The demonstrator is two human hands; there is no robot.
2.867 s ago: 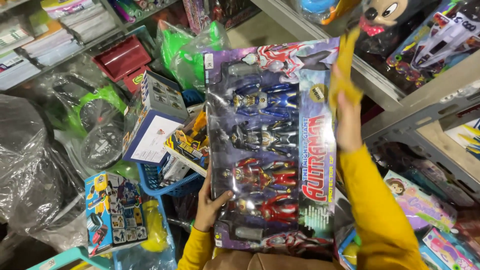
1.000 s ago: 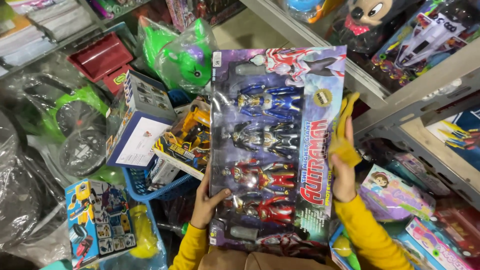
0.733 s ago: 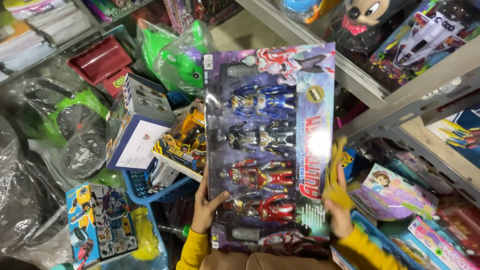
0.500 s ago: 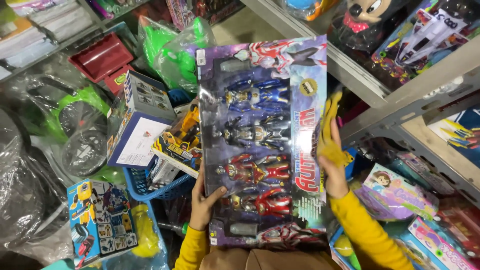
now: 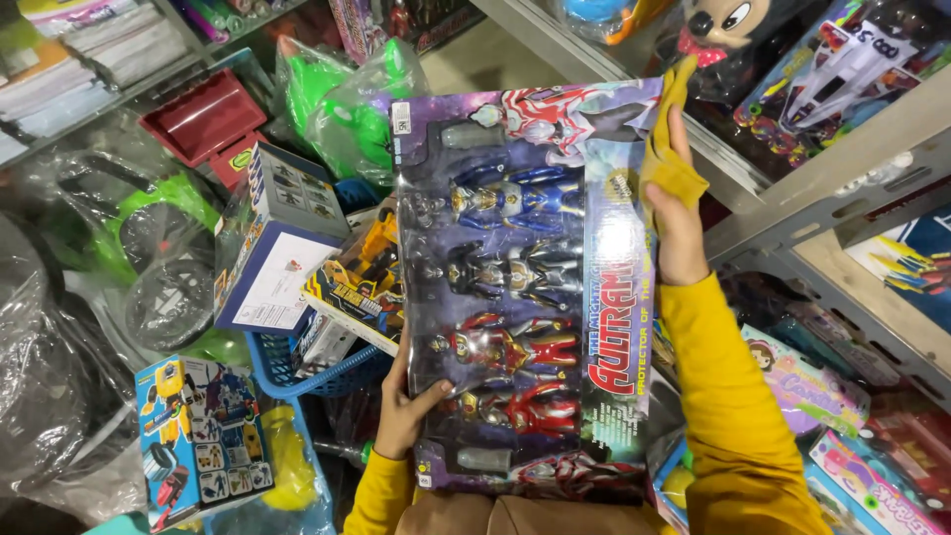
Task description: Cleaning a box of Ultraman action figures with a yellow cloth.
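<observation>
The left hand (image 5: 404, 414) grips the lower left edge of a tall purple cardboard figure box (image 5: 525, 287), thumb across its clear front. The right hand (image 5: 676, 223) presses a folded yellow cloth (image 5: 670, 149) against the box's upper right edge, fingers closed on it.

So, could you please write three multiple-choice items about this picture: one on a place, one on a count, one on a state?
1. Where does the right hand rest on the toy figure box?
A. on its right edge, near the top
B. under its bottom edge
C. on its left edge

2. How many large figures lie in a row behind the clear window of the box?
A. two
B. four
C. seven

3. What does the right hand press against the box?
A. nothing
B. a red tray
C. a yellow cloth

Answers:
1 A: the hand lies along the right edge, towards the upper end, while the left hand has its grip on the lower left edge.
2 B: two bluish and two red figures show.
3 C: the cloth sits between its fingers and the box.
</observation>
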